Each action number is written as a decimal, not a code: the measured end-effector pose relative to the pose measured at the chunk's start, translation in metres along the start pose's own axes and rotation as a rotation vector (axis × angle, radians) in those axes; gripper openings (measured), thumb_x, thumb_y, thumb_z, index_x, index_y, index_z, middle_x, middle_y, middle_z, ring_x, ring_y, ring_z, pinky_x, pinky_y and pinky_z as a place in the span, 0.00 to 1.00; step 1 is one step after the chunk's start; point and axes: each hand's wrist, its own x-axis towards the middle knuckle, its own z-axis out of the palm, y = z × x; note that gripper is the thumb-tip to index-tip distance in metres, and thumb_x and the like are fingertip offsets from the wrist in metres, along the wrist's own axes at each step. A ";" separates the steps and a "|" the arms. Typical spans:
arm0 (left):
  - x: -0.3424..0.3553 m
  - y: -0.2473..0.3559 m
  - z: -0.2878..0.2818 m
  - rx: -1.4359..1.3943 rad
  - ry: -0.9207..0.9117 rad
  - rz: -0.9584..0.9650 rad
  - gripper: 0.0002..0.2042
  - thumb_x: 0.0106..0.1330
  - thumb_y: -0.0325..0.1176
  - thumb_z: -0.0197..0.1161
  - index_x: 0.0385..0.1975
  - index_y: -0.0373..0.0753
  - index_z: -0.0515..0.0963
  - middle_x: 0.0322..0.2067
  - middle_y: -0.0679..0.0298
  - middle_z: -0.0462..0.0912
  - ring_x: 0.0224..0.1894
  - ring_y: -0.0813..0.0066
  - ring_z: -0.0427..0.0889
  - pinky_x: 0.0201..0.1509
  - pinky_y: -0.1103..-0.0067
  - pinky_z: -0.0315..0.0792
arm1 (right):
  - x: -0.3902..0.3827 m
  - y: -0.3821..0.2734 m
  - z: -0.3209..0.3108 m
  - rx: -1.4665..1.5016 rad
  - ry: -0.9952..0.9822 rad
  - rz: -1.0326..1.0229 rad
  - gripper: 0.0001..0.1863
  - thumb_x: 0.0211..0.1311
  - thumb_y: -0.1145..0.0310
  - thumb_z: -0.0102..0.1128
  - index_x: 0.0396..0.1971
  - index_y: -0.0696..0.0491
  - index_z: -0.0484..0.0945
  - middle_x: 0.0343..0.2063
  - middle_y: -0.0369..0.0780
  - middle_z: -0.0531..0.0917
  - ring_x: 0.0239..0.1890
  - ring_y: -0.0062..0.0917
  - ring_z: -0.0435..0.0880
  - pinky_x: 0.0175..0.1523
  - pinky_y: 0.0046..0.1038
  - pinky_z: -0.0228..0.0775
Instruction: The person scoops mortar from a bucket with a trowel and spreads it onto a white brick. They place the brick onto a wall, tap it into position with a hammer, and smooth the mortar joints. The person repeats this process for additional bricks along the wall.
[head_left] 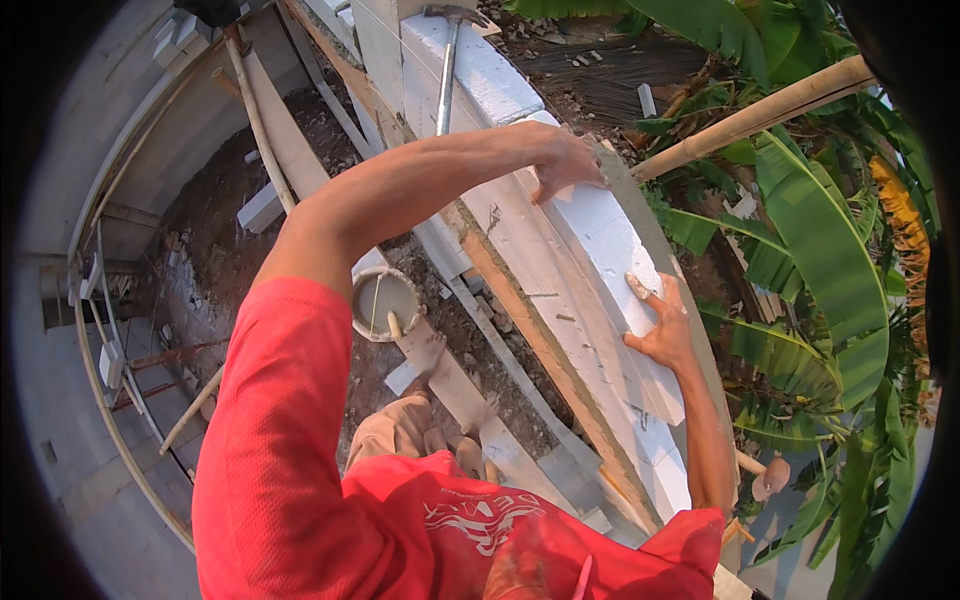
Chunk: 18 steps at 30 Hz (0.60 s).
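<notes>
A long white building block [605,235] lies along the top of a curving wall. My left hand [565,165] grips its far part, the thumb on the near side and the fingers over the outer edge. My right hand [665,322] holds the same block nearer to me, reaching in from the outer side with thumb and forefinger spread across its face. Another white block [490,75] sits beyond it, and a claw hammer [449,75] rests across that one. Grey mortar [640,190] runs along the outer side of the held block.
Below on the left, a round bucket [385,305] with a stick-like handle in it stands beside the narrow plank [455,385] under my feet. A bamboo pole [755,115] slants toward the wall from the right, among banana leaves [815,250]. Rubble covers the ground inside.
</notes>
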 end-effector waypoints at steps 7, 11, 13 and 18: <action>0.002 -0.001 -0.004 0.008 -0.022 0.002 0.60 0.32 0.34 0.84 0.75 0.55 0.60 0.66 0.57 0.70 0.72 0.53 0.64 0.71 0.35 0.57 | 0.001 -0.012 -0.001 -0.053 0.031 0.003 0.47 0.30 0.59 0.73 0.64 0.40 0.78 0.63 0.52 0.67 0.66 0.50 0.69 0.69 0.43 0.63; 0.001 0.002 -0.004 0.024 -0.033 -0.010 0.60 0.34 0.36 0.84 0.75 0.56 0.58 0.67 0.58 0.68 0.73 0.53 0.63 0.70 0.35 0.57 | 0.003 -0.005 0.001 -0.001 0.019 -0.001 0.48 0.30 0.59 0.73 0.64 0.40 0.78 0.64 0.52 0.66 0.66 0.51 0.68 0.70 0.44 0.62; -0.002 -0.004 -0.006 0.014 -0.045 -0.004 0.59 0.36 0.39 0.84 0.76 0.56 0.57 0.68 0.57 0.67 0.73 0.53 0.62 0.69 0.34 0.57 | 0.001 -0.002 0.001 0.034 0.004 -0.010 0.48 0.29 0.59 0.73 0.65 0.40 0.78 0.65 0.52 0.66 0.67 0.51 0.67 0.70 0.44 0.61; -0.017 -0.069 -0.022 -0.224 -0.028 -0.167 0.47 0.53 0.51 0.74 0.75 0.56 0.58 0.70 0.55 0.66 0.73 0.54 0.62 0.73 0.41 0.55 | -0.001 -0.001 0.000 -0.059 0.017 -0.006 0.46 0.34 0.60 0.77 0.64 0.29 0.76 0.68 0.49 0.63 0.68 0.49 0.68 0.68 0.43 0.67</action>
